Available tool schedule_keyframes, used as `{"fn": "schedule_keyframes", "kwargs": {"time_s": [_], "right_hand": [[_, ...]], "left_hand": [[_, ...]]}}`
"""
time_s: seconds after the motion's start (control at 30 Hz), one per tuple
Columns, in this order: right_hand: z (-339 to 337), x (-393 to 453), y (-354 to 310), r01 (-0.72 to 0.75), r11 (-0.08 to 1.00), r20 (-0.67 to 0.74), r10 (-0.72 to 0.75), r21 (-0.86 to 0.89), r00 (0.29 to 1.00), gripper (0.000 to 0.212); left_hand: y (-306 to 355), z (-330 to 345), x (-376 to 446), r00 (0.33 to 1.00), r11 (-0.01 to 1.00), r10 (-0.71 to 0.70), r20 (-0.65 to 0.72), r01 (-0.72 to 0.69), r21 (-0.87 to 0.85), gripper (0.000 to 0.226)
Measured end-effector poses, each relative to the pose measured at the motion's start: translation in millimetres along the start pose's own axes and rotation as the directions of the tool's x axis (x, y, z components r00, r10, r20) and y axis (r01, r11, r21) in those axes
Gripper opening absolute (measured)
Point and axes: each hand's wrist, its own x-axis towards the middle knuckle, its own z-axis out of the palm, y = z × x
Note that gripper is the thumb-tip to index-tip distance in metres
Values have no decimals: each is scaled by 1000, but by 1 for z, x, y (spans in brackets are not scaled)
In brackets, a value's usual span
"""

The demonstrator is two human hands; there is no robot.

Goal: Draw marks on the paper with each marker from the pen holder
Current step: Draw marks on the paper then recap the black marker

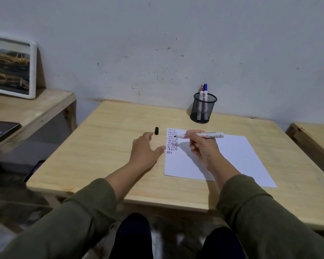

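- The right hand (pixel 202 146) is gripping one uncapped black marker (pixel 200 135) around its barrel, holding it nearly level with the tip pointing left, just above the marked corner of the paper (pixel 223 157).
- The left hand (pixel 146 150) is lying open on the table (pixel 101 146), fingers spread and holding nothing, its fingertips near the single black cap (pixel 156 131), which is standing on the wood just left of the sheet.
- The paper is already carrying a block of short strokes in its upper-left corner, in roughly a dozen rows; they are looking black, red and blue, though they are too small to count surely.
- Those three colours are suggesting every marker has drawn, so the task is seeming well along, with most of the sheet blank.
- What is remaining, by my judgement: capping this marker and putting it back.
- Two markers, one red-capped (pixel 202 90) and one blue-capped (pixel 205 91), are standing in the one mesh pen holder (pixel 203 109) at the table's far edge, making three markers in all.
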Motion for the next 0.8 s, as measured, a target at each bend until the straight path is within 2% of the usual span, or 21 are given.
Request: {"fn": "schedule_keyframes", "kwargs": {"time_s": [0.1,0.23,0.33,0.5,0.8], "right_hand": [[0,-7,5,19,996,-43,-22,-83,999,14],[1,-17,12,6,997,-19,-7,-82,1000,6],[2,-19,21,-1,996,-34,-3,-93,999,4],[0,-15,27,27,970,-58,-42,-240,997,10],[-2,-9,33,36,963,-59,-54,-269,997,13]], "left_hand": [[-2,3,-19,997,997,56,61,-59,50,75],[-4,6,-32,986,969,143,85,-157,191,69],[-4,5,-32,983,961,165,81,-179,210,61],[-4,4,-33,980,954,180,87,-196,227,60],[-3,3,-34,979,952,182,88,-198,233,61]]}}
